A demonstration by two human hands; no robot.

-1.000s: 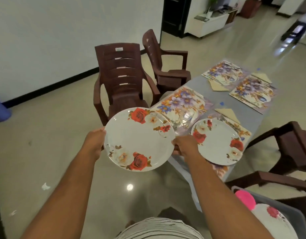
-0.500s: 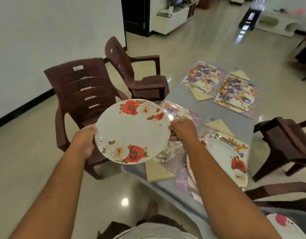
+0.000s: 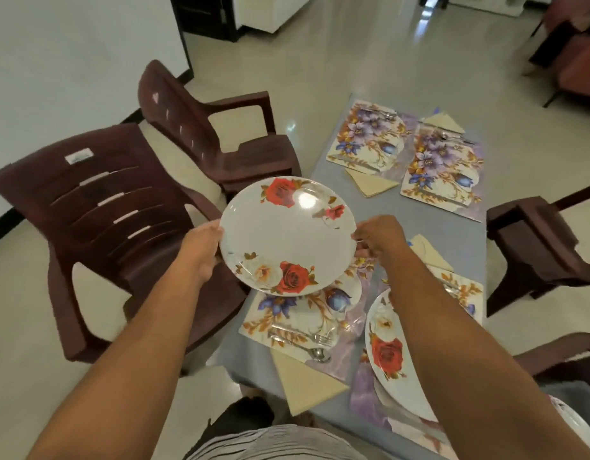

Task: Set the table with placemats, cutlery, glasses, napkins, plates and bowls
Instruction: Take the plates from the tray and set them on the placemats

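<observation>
left hand: grips left rim of rose plate
right hand: pinches plate's right rim
plate: held in air, tilted, above near-left placemat
counter: four floral placemats, second plate on near-right one

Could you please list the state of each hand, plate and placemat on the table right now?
Left hand: grips the held plate's left rim.
Right hand: grips its right rim.
Held plate: in the air above the near left placemat.
Near left placemat: bears cutlery, no plate.
Second plate: set on the near right placemat.
Far placemats: no plates.
</observation>
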